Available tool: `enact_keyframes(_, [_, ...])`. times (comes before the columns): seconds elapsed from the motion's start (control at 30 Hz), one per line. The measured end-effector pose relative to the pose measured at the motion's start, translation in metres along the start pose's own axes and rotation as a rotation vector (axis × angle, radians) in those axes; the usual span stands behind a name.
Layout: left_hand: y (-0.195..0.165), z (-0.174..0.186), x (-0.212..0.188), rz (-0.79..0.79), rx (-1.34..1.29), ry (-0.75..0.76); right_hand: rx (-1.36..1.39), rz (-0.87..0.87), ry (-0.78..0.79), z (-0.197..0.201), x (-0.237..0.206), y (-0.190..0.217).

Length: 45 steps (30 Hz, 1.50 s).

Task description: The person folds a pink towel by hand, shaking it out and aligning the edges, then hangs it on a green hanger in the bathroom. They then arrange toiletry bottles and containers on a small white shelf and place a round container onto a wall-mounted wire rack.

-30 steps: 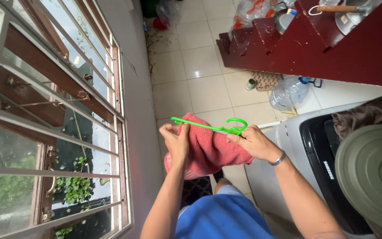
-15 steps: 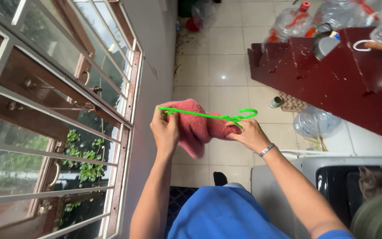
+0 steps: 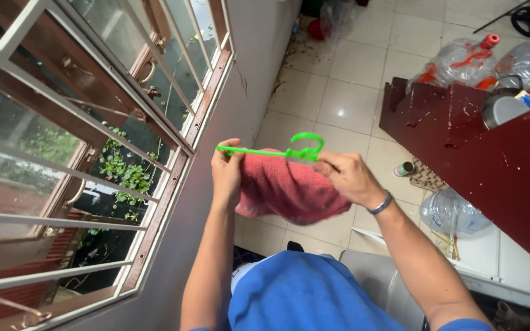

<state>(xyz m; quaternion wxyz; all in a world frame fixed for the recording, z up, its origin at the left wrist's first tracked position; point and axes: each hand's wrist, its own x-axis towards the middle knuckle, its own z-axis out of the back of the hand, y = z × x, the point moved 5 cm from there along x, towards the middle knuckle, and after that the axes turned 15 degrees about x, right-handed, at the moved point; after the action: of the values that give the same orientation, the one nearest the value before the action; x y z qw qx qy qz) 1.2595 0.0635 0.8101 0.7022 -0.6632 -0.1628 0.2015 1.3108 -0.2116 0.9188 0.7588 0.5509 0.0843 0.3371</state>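
Left hand (image 3: 227, 170): closed around one end of the green plastic hanger (image 3: 271, 151), pinching the red cloth (image 3: 289, 187) there.
Right hand (image 3: 348, 176): gripping the hanger beside its hook.
Red cloth: draped from the hanger, hanging between both hands, held in the air beside the barred window (image 3: 87, 141), above the tiled floor (image 3: 345, 98).

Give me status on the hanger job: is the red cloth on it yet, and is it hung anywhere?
Done: the red cloth is draped over the green plastic hanger and hangs below its bar. In hand: the left hand pinches one end of the hanger and cloth, the right hand grips near the hook. Left: the hanger is held in the air beside the barred window, its hook on nothing.
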Motion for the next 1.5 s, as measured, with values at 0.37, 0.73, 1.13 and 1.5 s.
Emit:
enact_keyframes(0.37, [-0.074,-0.045,-0.044,-0.655,0.395,0.447,0.097,-0.043,0.190,0.082,-0.013,0.007])
enact_keyframes(0.73, [0.036,-0.075,-0.002,-0.346,0.424,0.413,0.079,0.081,-0.045,0.088,-0.061,0.014])
enact_keyframes(1.13, [0.086,-0.078,-0.032,-0.185,0.548,0.656,0.258,0.000,-0.316,0.045,-0.084,-0.014])
enact_keyframes(1.5, [0.121,0.071,-0.048,-0.030,1.057,0.451,0.229,0.103,-0.292,-0.022,-0.097,0.047])
